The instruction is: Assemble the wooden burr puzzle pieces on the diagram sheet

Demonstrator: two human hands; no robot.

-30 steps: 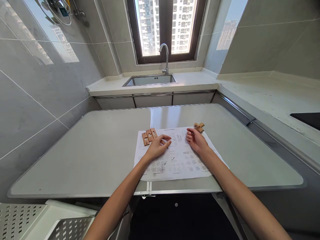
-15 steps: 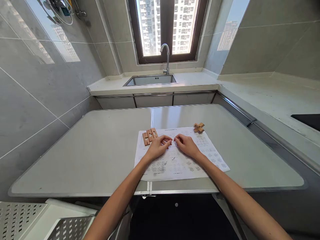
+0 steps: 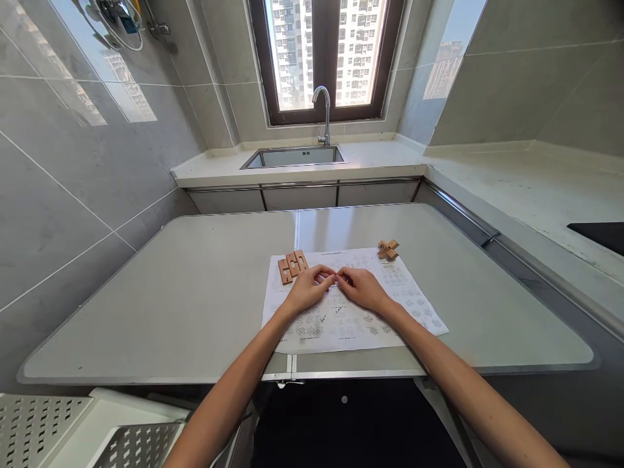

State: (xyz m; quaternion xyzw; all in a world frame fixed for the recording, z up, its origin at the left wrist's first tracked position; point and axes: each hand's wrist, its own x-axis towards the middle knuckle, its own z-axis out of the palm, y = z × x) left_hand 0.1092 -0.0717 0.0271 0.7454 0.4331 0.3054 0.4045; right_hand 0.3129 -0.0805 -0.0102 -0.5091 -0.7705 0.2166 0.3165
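A printed sheet of diagrams (image 3: 419, 305) lies on a grey table (image 3: 195, 292). My left hand (image 3: 306, 290) and my right hand (image 3: 363, 288) rest on the sheet's upper middle, fingertips meeting at the centre. I cannot tell whether anything small is pinched between them. Three flat wooden puzzle pieces (image 3: 291, 265) lie side by side just beyond my left hand. An assembled wooden cross of pieces (image 3: 387, 248) sits at the sheet's far right corner, apart from my right hand.
A sink (image 3: 295, 155) with a tap (image 3: 322, 112) sits under the window at the back. A counter (image 3: 531, 188) runs along the right with a black hob (image 3: 602, 233). Perforated white metal (image 3: 53, 429) lies below the table's near left edge.
My right hand has moved left, away from the wooden cross, to meet my left hand at the middle of the sheet. My left hand has barely moved.
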